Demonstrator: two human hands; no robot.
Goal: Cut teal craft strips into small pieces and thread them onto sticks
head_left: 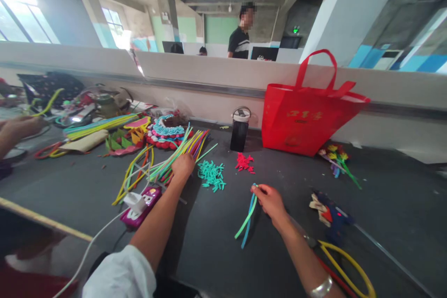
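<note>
My right hand (270, 201) pinches two pipe cleaners, a blue one (248, 228) and a light green one (245, 223), near their top ends; their lower ends hang apart over the table. My left hand (183, 166) is closed on the heap of long pipe cleaners (164, 163), green, yellow, purple and red, with its fingertips partly hidden. Between my hands lie a pile of short teal pieces (212, 176) and a smaller pile of red pieces (245, 163).
A purple power strip (145, 205) with a white plug lies by my left forearm. Behind stand a black bottle (239, 132) and a red bag (307, 118). Rightward are a glue gun (333, 216) and yellow-handled pliers (349, 265). Another person's hand (23, 128) is at far left.
</note>
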